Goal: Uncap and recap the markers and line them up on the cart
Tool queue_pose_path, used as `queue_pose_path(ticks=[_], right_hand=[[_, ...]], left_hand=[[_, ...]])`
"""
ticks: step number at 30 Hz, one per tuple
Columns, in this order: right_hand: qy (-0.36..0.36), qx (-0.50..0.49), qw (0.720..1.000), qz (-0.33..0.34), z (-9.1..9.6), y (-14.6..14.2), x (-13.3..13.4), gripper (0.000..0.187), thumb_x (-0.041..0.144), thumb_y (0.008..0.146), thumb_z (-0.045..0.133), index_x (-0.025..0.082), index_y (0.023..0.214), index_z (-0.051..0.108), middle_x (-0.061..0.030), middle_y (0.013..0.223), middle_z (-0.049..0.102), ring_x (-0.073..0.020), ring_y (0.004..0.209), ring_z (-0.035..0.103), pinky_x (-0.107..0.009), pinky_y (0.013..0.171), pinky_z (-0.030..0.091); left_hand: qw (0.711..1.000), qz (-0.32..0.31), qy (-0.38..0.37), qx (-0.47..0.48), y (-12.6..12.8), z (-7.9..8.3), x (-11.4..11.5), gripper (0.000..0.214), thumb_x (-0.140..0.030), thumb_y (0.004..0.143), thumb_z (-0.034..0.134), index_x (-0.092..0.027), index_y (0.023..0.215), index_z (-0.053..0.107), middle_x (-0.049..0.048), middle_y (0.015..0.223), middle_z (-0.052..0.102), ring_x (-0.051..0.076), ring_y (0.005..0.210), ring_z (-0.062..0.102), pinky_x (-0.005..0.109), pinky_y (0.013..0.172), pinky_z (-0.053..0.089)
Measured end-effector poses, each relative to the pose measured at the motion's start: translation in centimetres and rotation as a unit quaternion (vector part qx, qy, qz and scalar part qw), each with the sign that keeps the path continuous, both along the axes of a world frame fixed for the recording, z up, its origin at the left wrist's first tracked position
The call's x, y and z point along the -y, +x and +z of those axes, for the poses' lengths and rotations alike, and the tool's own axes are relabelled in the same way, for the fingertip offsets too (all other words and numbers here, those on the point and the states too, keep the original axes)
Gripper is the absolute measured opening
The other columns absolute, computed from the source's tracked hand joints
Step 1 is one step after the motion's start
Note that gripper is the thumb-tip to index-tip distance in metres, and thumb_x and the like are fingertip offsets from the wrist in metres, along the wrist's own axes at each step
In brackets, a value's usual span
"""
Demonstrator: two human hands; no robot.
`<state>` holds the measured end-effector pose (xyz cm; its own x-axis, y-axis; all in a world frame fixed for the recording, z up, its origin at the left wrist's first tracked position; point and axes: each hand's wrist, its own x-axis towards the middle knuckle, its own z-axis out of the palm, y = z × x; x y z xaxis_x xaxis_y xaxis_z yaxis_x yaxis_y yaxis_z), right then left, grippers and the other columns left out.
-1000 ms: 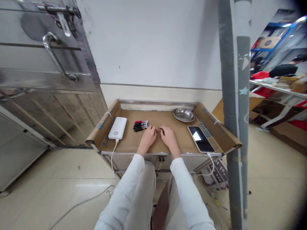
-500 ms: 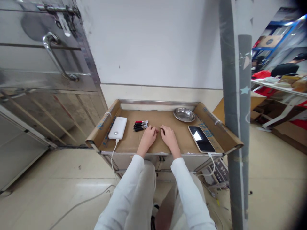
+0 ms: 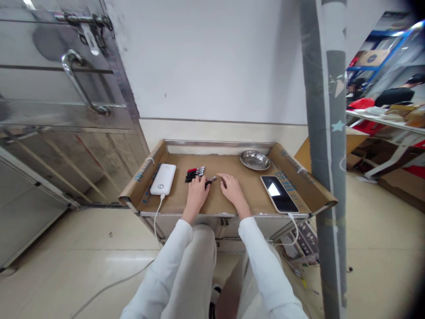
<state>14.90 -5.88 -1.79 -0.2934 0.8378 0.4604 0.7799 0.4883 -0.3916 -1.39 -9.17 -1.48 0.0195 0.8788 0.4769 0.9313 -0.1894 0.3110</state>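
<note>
My left hand (image 3: 197, 193) rests over the front of the cardboard-lined tabletop, its fingers curled by a row of pens (image 3: 195, 174). A black pen (image 3: 209, 182) with a silvery end sticks out to the right from between its thumb and fingers; the rest of that pen is hidden. My right hand (image 3: 232, 189) lies palm down just to the right, fingers stretched toward the pen's silvery end, with nothing visible in them. The row holds several black pens and a red one at the back.
A white power bank (image 3: 163, 179) with a cable lies at left. On the right are a phone (image 3: 279, 193), also cabled, and a round metal dish (image 3: 255, 160) behind it. Cardboard side walls (image 3: 300, 177) edge the table. A grey wrapped pole (image 3: 327, 133) stands at right; people work beyond.
My left hand has moved left, away from my right hand and closer to the row of pens. A black pen now shows at its thumb. My right hand has barely moved.
</note>
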Motion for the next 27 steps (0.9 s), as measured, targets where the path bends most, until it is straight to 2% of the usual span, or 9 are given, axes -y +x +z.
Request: queue_pose_path(ticks=[2,4,8,11,16,21,27], right_hand=[[-0.005,0.011,1.0,0.023,0.1,0.0,-0.7,0.038,0.013,0.085,0.042,0.024,0.118,0.058,-0.0054,0.126,0.058,-0.0207,0.112,0.051,-0.037,0.094,0.039],[-0.01,0.021,0.999,0.033,0.1,0.1,-1.6,0.033,0.015,0.086,0.043,0.024,0.111,0.062,-0.0052,0.122,0.059,-0.021,0.11,0.051,-0.037,0.092,0.04],[-0.005,-0.001,1.0,0.004,-0.2,0.9,-3.3,0.032,0.014,0.086,0.043,0.021,0.111,0.062,-0.0065,0.111,0.063,-0.0213,0.103,0.053,-0.035,0.089,0.04],[-0.003,-0.025,1.0,0.009,-0.7,1.4,-4.1,0.036,0.011,0.083,0.045,0.019,0.115,0.059,-0.0076,0.111,0.063,-0.0209,0.102,0.053,-0.035,0.091,0.04],[0.009,-0.055,0.998,0.01,-1.4,1.5,-4.3,0.036,0.013,0.082,0.046,0.016,0.115,0.058,-0.0092,0.109,0.063,-0.0218,0.101,0.053,-0.037,0.092,0.04],[0.003,-0.054,0.998,0.019,-1.3,1.4,-4.1,0.029,0.015,0.084,0.047,0.019,0.109,0.063,-0.0085,0.104,0.064,-0.0225,0.097,0.054,-0.037,0.088,0.042],[-0.005,-0.065,0.998,0.021,-1.0,1.3,-4.0,0.023,0.016,0.085,0.05,0.02,0.1,0.066,-0.0075,0.098,0.066,-0.0216,0.094,0.056,-0.037,0.088,0.041]], left_hand=[[0.998,-0.062,0.004,-0.007,0.6,-0.2,-1.2,0.011,-0.025,0.086,0.053,-0.019,0.095,0.054,0.0106,0.096,0.058,0.025,0.095,0.055,0.038,0.085,0.043],[0.996,-0.09,0.007,0.01,1.2,-0.3,-2.7,0.011,-0.023,0.086,0.054,-0.018,0.095,0.053,0.0107,0.096,0.058,0.025,0.096,0.055,0.038,0.086,0.043],[0.98,-0.149,0.005,0.134,1.6,-0.3,-5.9,0.015,-0.021,0.085,0.057,-0.016,0.097,0.05,0.0082,0.099,0.059,0.02,0.092,0.058,0.035,0.084,0.047],[0.96,-0.171,0.027,0.22,1.5,-0.1,-7.3,0.021,-0.018,0.082,0.06,-0.016,0.1,0.05,0.0071,0.099,0.059,0.017,0.087,0.059,0.031,0.078,0.049],[0.941,-0.192,0.069,0.271,1.5,0.5,-6.7,0.018,-0.018,0.085,0.054,-0.018,0.103,0.05,0.0063,0.101,0.059,0.014,0.087,0.059,0.028,0.08,0.049],[0.946,-0.203,0.098,0.231,1.6,1.0,-5.5,0.015,-0.019,0.089,0.046,-0.019,0.103,0.051,0.0061,0.1,0.06,0.015,0.09,0.058,0.03,0.085,0.047],[0.957,-0.159,0.135,0.202,1.4,1.3,-4.9,0.017,-0.019,0.091,0.041,-0.02,0.105,0.05,0.0069,0.101,0.06,0.016,0.094,0.058,0.032,0.088,0.046]])
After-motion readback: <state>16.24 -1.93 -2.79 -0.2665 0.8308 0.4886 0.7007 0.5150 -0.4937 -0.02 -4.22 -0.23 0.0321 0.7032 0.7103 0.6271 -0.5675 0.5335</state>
